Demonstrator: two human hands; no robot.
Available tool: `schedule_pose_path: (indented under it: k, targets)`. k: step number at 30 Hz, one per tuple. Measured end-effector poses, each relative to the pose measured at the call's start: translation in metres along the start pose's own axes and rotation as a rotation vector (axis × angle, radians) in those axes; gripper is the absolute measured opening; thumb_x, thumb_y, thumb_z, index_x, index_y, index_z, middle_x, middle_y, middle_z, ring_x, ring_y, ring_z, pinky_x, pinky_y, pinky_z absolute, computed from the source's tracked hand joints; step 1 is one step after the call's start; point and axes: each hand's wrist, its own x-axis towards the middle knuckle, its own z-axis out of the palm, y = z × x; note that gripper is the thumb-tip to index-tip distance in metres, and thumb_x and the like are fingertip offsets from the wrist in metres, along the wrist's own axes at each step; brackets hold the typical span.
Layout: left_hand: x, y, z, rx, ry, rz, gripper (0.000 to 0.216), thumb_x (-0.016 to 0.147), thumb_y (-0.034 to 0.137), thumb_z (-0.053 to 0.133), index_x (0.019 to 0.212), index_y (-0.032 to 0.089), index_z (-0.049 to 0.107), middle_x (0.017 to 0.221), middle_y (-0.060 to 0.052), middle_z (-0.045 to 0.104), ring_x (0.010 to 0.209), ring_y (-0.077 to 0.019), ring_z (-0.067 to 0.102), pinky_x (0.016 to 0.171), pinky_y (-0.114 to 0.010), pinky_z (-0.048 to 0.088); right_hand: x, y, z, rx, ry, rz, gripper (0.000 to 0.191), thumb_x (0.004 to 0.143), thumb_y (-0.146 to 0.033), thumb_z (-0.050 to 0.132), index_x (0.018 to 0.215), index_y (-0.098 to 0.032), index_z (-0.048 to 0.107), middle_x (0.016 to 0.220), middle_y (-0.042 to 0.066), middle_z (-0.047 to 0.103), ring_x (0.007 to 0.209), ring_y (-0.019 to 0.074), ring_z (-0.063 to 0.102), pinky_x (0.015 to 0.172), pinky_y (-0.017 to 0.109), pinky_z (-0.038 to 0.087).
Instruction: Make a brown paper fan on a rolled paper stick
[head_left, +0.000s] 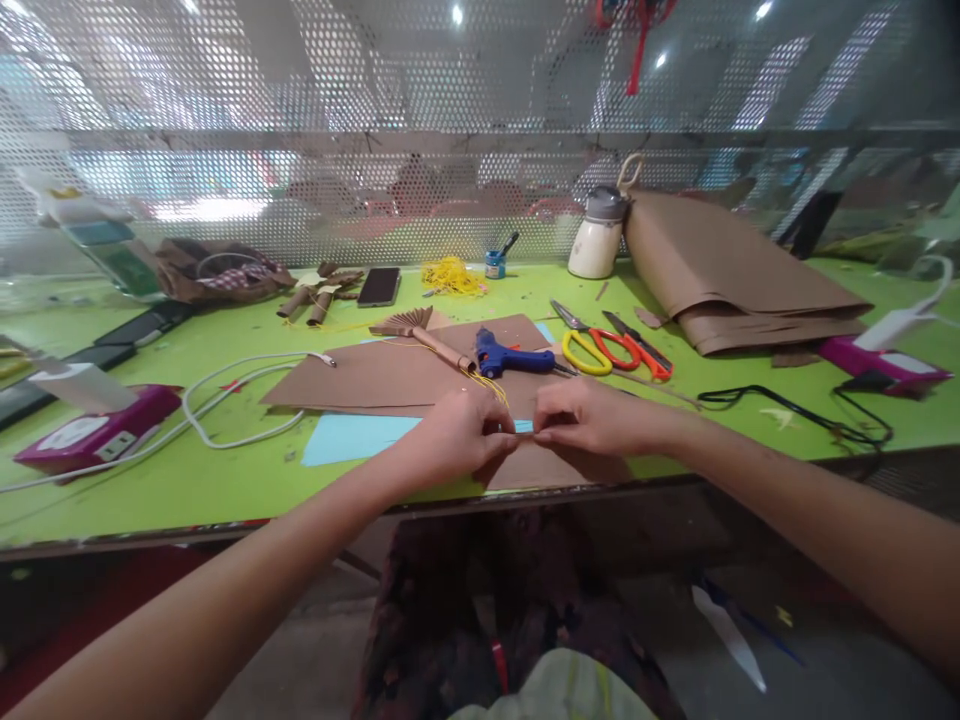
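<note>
Close to the table's front edge, my left hand [466, 432] is closed, thumb and fingers pinching the upper edge of a piece of brown paper [555, 467]. My right hand [583, 415] pinches the same edge a short way to the right. A strip of light blue shows between the fingertips. Light blue paper [360, 440] lies left of my left hand, partly under larger brown sheets [352, 377]. Just beyond my hands are a blue glue gun [517, 357] and a pleated brown paper fan [405, 322] with a rolled handle and yellow strings.
Yellow-handled scissors [586, 352] and orange-handled scissors [652, 360] lie at right. Folded brown paper [735, 260] leans by a white jar [595, 245]. A phone [380, 287], yellow raffia-like strands [452, 276], a white cable [195, 400] and purple power strips [97, 430] surround the work.
</note>
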Motion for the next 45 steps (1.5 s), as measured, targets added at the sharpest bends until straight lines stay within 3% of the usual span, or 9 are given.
schedule_pose_path:
  k: [3,9,16,24,36,45]
  targets:
    - [0.0,0.003,0.003,0.055,0.029,0.034,0.016,0.08,0.025,0.058,0.084,0.017,0.07,0.077,-0.005,0.064,0.071,-0.0156,0.057,0.064,-0.025,0.04,0.001,0.001,0.003,-0.007,0.012,-0.021,0.012,0.084,-0.019,0.058,0.078,-0.013,0.067,0.075,0.005,0.065,0.07,0.0144,0.056,0.065,0.024,0.039]
    - [-0.001,-0.002,0.008,0.048,0.061,0.09,0.017,0.084,0.023,0.055,0.078,0.015,0.069,0.075,-0.005,0.063,0.07,-0.0146,0.057,0.065,-0.024,0.041,0.0,0.001,0.006,-0.051,0.048,-0.034,0.01,0.084,-0.018,0.059,0.08,-0.014,0.067,0.073,0.004,0.064,0.066,0.0137,0.055,0.06,0.023,0.038]
    - [-0.008,-0.008,0.012,0.139,0.117,0.2,0.015,0.085,0.018,0.052,0.078,0.015,0.065,0.078,-0.005,0.061,0.074,-0.015,0.056,0.063,-0.023,0.038,-0.002,-0.009,0.0,-0.142,-0.005,-0.02,0.015,0.088,-0.016,0.052,0.081,-0.014,0.065,0.079,0.006,0.064,0.072,0.0166,0.057,0.064,0.025,0.039]
    - [-0.014,-0.009,0.007,0.222,0.088,0.198,0.016,0.087,0.018,0.047,0.078,0.016,0.061,0.076,-0.003,0.055,0.063,-0.0123,0.049,0.055,-0.022,0.033,-0.011,-0.009,0.002,-0.238,-0.026,0.001,0.015,0.089,-0.016,0.048,0.082,-0.014,0.061,0.08,0.006,0.059,0.073,0.0169,0.052,0.063,0.026,0.036]
    - [-0.026,-0.011,0.0,0.384,0.094,0.209,0.019,0.088,0.019,0.044,0.076,0.015,0.058,0.073,-0.003,0.05,0.059,-0.0121,0.043,0.054,-0.025,0.031,-0.029,-0.004,0.007,-0.429,-0.002,-0.11,0.011,0.088,-0.011,0.048,0.079,-0.015,0.055,0.081,0.005,0.053,0.074,0.0176,0.045,0.065,0.029,0.032]
    - [-0.04,-0.014,0.0,0.55,0.016,0.246,0.017,0.09,0.017,0.042,0.081,0.017,0.057,0.081,-0.004,0.049,0.062,-0.0138,0.043,0.056,-0.027,0.031,-0.039,-0.009,0.013,-0.631,0.026,-0.196,0.016,0.089,-0.009,0.043,0.08,-0.014,0.055,0.082,0.009,0.054,0.079,0.0208,0.042,0.068,0.031,0.031]
